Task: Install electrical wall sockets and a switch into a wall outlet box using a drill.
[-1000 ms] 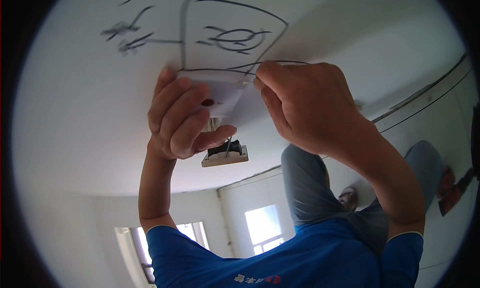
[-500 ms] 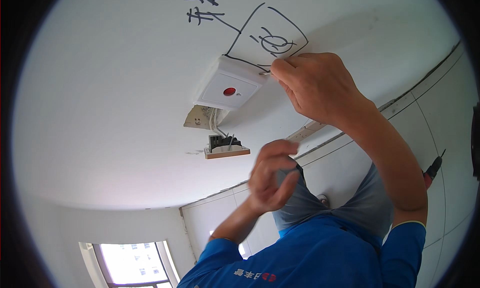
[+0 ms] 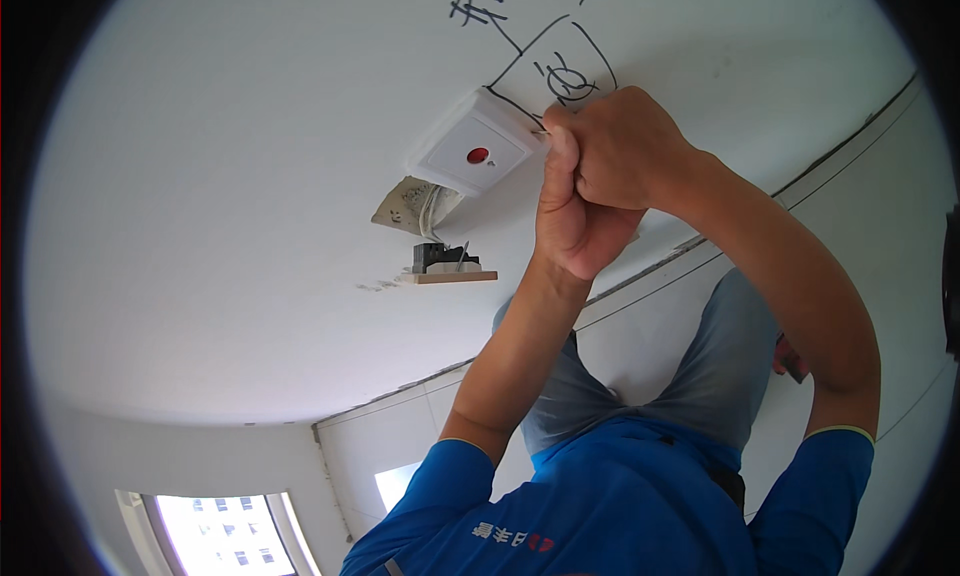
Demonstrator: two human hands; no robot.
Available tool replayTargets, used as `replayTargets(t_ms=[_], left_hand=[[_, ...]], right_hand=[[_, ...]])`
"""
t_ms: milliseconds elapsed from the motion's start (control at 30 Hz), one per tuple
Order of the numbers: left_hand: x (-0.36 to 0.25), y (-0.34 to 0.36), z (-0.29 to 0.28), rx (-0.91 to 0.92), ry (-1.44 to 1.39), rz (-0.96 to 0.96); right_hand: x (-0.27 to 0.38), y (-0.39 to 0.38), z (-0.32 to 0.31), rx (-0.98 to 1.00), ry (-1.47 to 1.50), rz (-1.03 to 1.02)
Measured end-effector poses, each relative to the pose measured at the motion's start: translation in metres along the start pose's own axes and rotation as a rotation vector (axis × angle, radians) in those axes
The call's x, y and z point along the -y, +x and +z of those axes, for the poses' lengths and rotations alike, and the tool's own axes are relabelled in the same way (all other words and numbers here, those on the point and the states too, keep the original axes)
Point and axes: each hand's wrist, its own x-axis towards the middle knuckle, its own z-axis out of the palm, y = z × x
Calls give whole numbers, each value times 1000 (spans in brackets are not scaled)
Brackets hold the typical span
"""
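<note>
A white box [image 3: 472, 136] with a round red button [image 3: 478, 156] in its face sits tilted against a pale wall [image 3: 250, 226]; every place here is told from that box, as seen in the view. Just beside its right edge is the person's right hand [image 3: 628, 146], knuckles up and fingers curled. Its grip is closed in a pinch, and a thin pale piece [image 3: 540, 133] pokes from the fingertips toward the box's edge; the rest is hidden, so its kind cannot be told. The left hand [image 3: 572, 221] reaches up right of and below the box, its thumb raised against the right hand. Most of its fingers are covered, so whether the left grip holds anything cannot be told.

Below and left of the box, a rough cut-out [image 3: 400, 206] opens in the wall. White wires [image 3: 430, 214] run down from there to a plate with a black back [image 3: 432, 258], below the box and apart from it. Black marker lines [image 3: 567, 76] are drawn above and right of the box. Well below it are the person's blue shirt [image 3: 620, 496] and grey-blue trousers [image 3: 700, 346]; far below and left, a bright window [image 3: 220, 536].
</note>
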Motion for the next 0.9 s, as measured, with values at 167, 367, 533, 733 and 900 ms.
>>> replayTargets(t_ms=[167, 367, 533, 733, 900], left_hand=[[-6, 2, 11, -57, 31, 24], [-8, 9, 19, -62, -115, 16], [5, -12, 1, -116, -62, 113], [64, -77, -12, 418, 45, 253], [72, -89, -2, 13, 146, 50]], right_hand=[[-4, 4, -3, 73, -84, -33], [-3, 10, -6, 139, -130, -1], [22, -3, -3, -1, 253, 188], [15, -87, 23, 108, 221, -293], [10, -98, 37, -78, 213, -250]])
